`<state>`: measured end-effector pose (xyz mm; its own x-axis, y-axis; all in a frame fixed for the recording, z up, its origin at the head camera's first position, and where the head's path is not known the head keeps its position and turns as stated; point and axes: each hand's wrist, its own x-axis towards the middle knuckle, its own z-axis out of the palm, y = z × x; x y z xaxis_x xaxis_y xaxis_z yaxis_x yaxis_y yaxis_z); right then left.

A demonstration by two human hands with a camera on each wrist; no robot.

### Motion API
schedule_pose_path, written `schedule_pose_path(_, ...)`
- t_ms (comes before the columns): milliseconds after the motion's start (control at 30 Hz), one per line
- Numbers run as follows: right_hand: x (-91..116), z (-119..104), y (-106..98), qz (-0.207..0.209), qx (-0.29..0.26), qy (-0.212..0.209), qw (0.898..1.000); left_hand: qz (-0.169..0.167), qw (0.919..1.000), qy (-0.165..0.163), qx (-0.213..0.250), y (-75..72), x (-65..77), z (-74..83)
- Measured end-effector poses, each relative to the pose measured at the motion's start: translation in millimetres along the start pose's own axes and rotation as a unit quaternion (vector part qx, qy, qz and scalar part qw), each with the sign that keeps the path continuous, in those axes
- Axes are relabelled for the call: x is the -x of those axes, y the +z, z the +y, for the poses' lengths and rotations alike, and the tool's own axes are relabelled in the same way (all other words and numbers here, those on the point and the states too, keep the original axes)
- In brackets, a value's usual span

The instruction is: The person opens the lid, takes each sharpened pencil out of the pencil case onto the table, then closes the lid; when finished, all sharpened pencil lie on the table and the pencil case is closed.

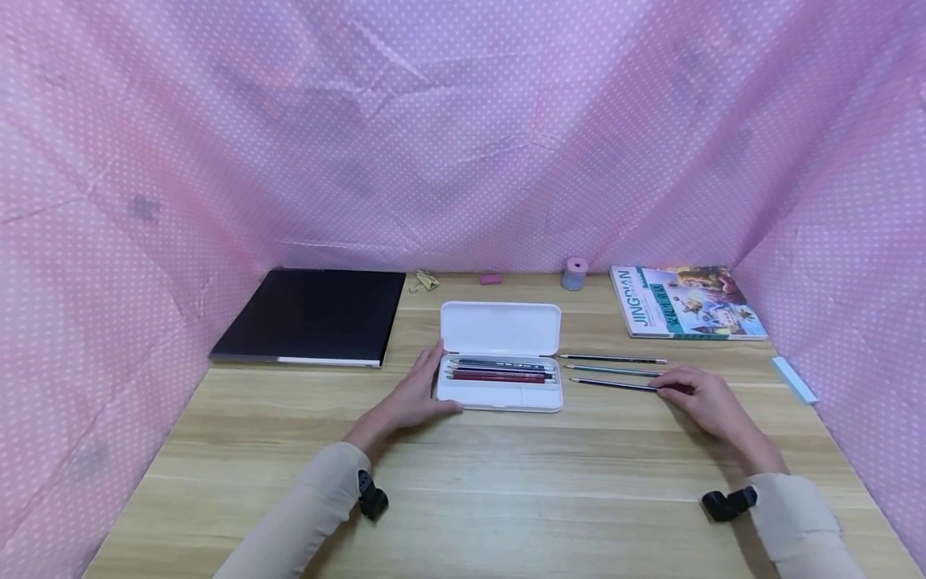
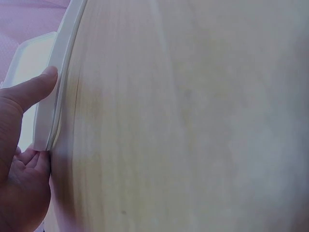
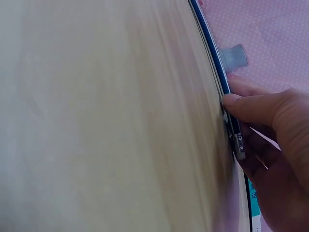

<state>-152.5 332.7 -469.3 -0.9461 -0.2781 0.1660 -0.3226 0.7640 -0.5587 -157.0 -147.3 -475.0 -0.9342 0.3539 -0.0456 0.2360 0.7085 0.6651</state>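
A white pencil case (image 1: 499, 398) lies with its lid (image 1: 501, 328) raised, and several dark and red pencils (image 1: 499, 375) are in its upper part. My left hand (image 1: 415, 398) grips the left end of the case, thumb (image 2: 41, 89) against the front wall and fingers round the side. To the right of the case, my right hand (image 1: 705, 402) pinches a dark blue pencil (image 1: 611, 384) near its eraser end (image 3: 238, 145); its sharpened tip points left. A green pencil (image 1: 615, 371) and a black pencil (image 1: 615, 358) lie just behind, roughly parallel to it.
Along the back stand a black folder (image 1: 318, 314), a gold binder clip (image 1: 425, 281), a pink eraser (image 1: 490, 279), a pencil sharpener (image 1: 575, 274) and a colourful book (image 1: 687, 301). A light blue strip (image 1: 793, 379) lies at the right edge. Pink dotted cloth (image 1: 463, 145) surrounds the table.
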Motion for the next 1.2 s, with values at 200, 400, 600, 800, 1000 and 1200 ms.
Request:
schedule_pose_path(200,1,0,2,0.001,0.012,-0.009,1.0,-0.003,1.0,-0.002,0.003,0.3,0.6,0.8)
schedule_pose_path(400,1,-4,1,0.016,0.023,-0.012,1.0,-0.002,1.0,-0.004,0.002,0.5,0.5,1.1)
schedule_pose_path(600,-10,-27,2,0.03,0.018,-0.043,0.998,0.0,1.0,-0.007,-0.003,0.0,0.7,0.3)
schedule_pose_path(800,-31,-62,13,0.008,-0.01,-0.071,0.997,0.002,1.0,0.0,0.001,-0.7,1.0,-0.3)
schedule_pose_path(1000,-54,-95,36,-0.015,-0.052,-0.102,0.993,0.001,1.0,0.002,-0.001,-0.6,0.8,-0.3)
schedule_pose_path(1200,-68,-120,61,-0.077,-0.08,-0.079,0.991,-0.002,1.0,-0.003,0.002,-0.2,0.0,-0.2)
